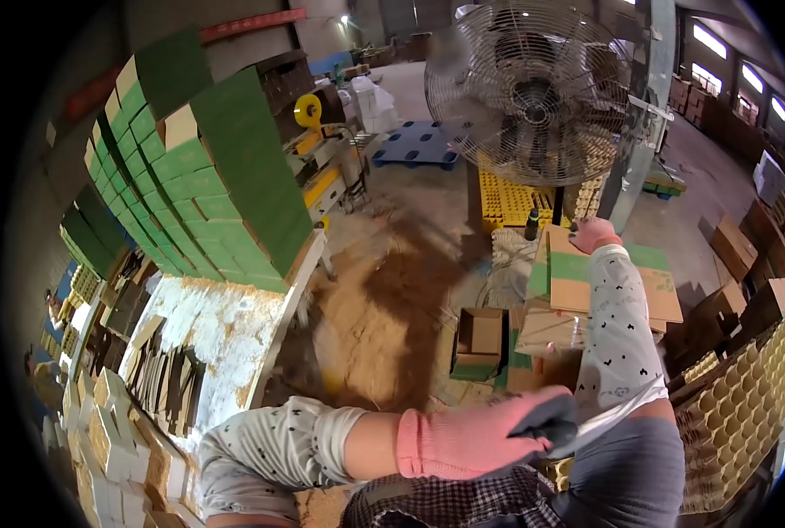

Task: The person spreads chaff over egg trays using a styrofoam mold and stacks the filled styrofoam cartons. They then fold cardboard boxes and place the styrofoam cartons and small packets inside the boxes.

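Observation:
My left hand, in a pink glove with dark fingertips, reaches across my body. Its fingers are closed on the upper edge of the white oversleeve, which is stretched near the elbow of my right arm. That sleeve is patterned with small black marks. At the far end of the outstretched arm, my right hand, also gloved in pink, looks curled, with nothing visible in it. It is over flat green-and-brown cardboard; whether it touches the cardboard I cannot tell. An open carton stands to the left of these sheets.
A large caged fan stands ahead beside a metal post. Green cartons are stacked high on the left table. Egg trays lean at right. A blue pallet lies farther back, near a tape machine.

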